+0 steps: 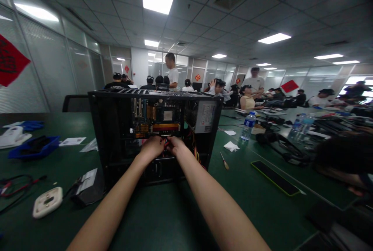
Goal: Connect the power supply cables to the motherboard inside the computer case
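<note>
An opened black computer case [215, 126] stands on the green table before me, its inside facing me. In it sit a motherboard [167, 115] and, at the upper right, a silver power supply [204, 115]. Both hands reach into the lower middle of the case, just under the board. My left hand [153, 146] and my right hand [175, 145] nearly meet, their fingers closed around a small bunch of coloured cables [166, 145]. Their fingertips are partly hidden. More yellow and red power supply wires [196, 148] hang to the right of my right hand.
Left of the case lie a blue tray [52, 146], a dark box-shaped part [89, 187] and a white square piece [48, 202]. At right are a screwdriver [224, 161], a tissue [231, 146], a water bottle [247, 126] and a black strip [275, 177]. Several people sit beyond.
</note>
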A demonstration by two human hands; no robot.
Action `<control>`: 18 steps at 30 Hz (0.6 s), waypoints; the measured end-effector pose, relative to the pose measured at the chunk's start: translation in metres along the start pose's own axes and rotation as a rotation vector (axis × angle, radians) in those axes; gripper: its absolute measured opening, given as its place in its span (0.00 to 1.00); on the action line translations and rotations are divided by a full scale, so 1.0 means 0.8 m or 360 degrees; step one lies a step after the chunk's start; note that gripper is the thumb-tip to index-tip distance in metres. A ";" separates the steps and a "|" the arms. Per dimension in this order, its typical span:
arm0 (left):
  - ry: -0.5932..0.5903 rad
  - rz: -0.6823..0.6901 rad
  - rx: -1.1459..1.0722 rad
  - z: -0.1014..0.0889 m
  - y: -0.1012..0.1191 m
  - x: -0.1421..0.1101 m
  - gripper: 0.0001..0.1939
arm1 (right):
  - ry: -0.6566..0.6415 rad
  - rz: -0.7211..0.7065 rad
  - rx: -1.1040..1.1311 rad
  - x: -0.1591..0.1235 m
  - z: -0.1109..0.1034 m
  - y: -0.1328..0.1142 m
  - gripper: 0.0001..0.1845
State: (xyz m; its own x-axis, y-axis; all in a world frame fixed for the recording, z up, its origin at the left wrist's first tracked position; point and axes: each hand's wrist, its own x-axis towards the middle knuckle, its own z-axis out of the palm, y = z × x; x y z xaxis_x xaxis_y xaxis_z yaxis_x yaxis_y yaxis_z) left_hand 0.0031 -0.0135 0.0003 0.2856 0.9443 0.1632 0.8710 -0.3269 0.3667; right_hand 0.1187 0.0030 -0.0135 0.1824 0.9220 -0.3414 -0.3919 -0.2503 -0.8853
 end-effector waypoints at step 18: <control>0.0016 -0.0018 0.0010 0.001 0.002 0.001 0.19 | 0.0263 -0.0016 0.0190 -0.008 0.005 -0.002 0.11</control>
State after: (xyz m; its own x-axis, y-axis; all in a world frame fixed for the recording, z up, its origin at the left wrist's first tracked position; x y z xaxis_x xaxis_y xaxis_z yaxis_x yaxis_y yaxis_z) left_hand 0.0048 -0.0133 -0.0002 0.2715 0.9476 0.1684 0.8767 -0.3157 0.3628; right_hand 0.1148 -0.0012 -0.0083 0.3284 0.8608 -0.3888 -0.4915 -0.1957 -0.8486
